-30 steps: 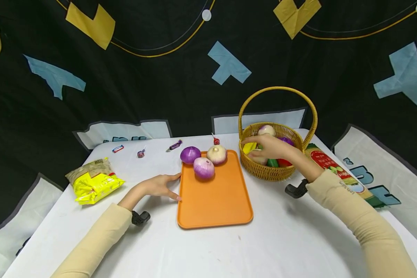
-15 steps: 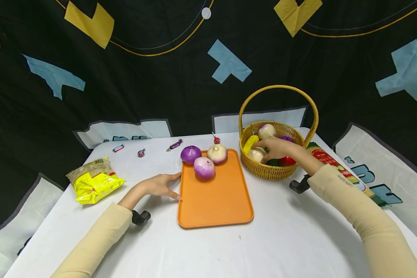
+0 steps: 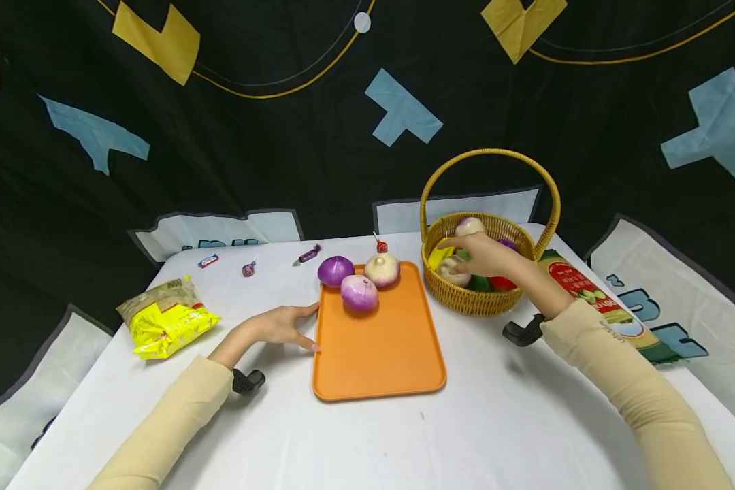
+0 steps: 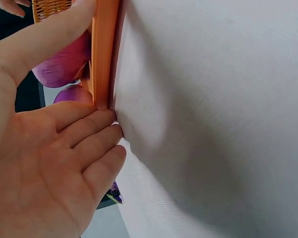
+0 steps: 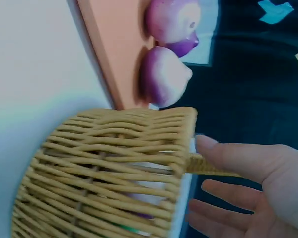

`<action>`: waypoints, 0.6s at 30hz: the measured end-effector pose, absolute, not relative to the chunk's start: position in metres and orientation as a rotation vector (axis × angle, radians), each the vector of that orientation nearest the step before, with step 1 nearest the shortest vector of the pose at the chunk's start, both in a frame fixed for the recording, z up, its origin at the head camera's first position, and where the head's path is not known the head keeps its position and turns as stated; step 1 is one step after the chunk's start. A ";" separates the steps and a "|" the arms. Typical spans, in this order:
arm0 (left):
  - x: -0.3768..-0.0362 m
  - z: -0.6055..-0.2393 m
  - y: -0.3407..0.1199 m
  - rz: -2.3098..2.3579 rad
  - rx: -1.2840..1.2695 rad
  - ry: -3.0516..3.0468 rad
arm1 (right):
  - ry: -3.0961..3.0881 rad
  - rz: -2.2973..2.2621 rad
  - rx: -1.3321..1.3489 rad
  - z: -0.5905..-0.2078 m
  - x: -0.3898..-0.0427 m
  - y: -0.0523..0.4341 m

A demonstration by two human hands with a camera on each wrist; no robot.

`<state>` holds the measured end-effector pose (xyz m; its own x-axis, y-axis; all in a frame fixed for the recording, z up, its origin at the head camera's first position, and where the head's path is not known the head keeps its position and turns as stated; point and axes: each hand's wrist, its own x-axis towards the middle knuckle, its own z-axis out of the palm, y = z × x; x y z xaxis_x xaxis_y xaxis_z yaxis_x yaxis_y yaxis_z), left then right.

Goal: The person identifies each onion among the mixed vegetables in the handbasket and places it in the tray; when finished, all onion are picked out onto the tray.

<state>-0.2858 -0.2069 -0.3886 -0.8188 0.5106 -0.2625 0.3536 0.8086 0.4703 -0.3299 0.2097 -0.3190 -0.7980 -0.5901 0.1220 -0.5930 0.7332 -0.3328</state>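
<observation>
My left hand (image 3: pixel 278 327) rests at the left edge of an orange tray (image 3: pixel 380 361); in the left wrist view its straight fingers (image 4: pixel 92 134) touch the tray's side, thumb along the rim. Three onions sit at the tray's far end: a deep purple one (image 3: pixel 335 271), a pale-topped one (image 3: pixel 382 271) and a pinkish one (image 3: pixel 359 294). My right hand (image 3: pixel 486 255) hovers over the wicker basket (image 3: pixel 471 304), fingers spread and holding nothing, just above a white onion (image 3: pixel 452 271). Another onion (image 3: pixel 469 226), a yellow piece (image 3: pixel 439 257) and a red one (image 3: pixel 502 283) lie inside.
The basket's tall handle (image 3: pixel 490 153) arches behind the right hand. A green and red package (image 3: pixel 606 306) lies right of the basket. At left is a yellow snack bag (image 3: pixel 168 323). Along the back lie a wrapped candy (image 3: pixel 307 256), a red lollipop (image 3: pixel 381 246) and other small sweets.
Half a second ago my right hand was lower in the basket, fingers at the white onion; now it is raised with fingers spread. My left hand and the tray have stayed in place.
</observation>
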 end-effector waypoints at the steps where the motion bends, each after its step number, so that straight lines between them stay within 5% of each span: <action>1: -0.286 -0.388 -0.207 0.575 0.646 2.611 | -2.947 0.541 0.998 -0.320 -0.331 0.209; 18: -0.285 -0.390 -0.206 0.578 0.653 2.607 | -2.927 0.452 0.957 -0.328 -0.339 0.216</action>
